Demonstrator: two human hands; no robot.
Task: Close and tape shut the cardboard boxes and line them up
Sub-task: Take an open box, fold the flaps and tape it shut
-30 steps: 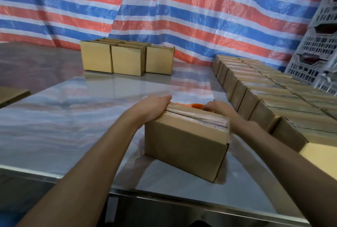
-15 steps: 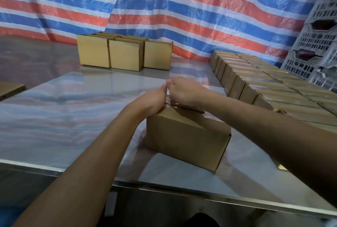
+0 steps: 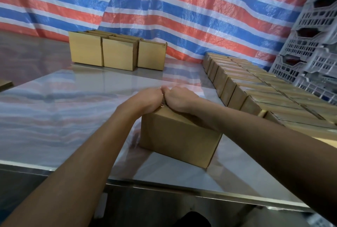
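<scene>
**A:** Head camera, the only view we get, and both arms reach out over the steel table. The cardboard box sits near the front edge, a little right of centre, and its top looks closed.

**B:** See where the hands meet! Left hand and right hand are knuckle to knuckle on the box's far top corner, at its left end.

**A:** And the grip?

**B:** Both are curled with their backs towards us, and the fingers fold over the far edge, out of sight. Are they pinching tape or pressing it flat down the end? I cannot tell from here, and no tape roll shows either.

**A:** My read is that they bear down there to hold the flaps shut and seat a tape end. The right forearm crosses over the top.

**B:** Fair guess. Just to the right runs the row of closed boxes, packed side to side. That's likely the line this one joins.

**A:** At the back, well apart, three open boxes stand touching in front of the striped tarp, probably waiting their turn.

**B:** And stacked plastic crates fill the far right.
</scene>
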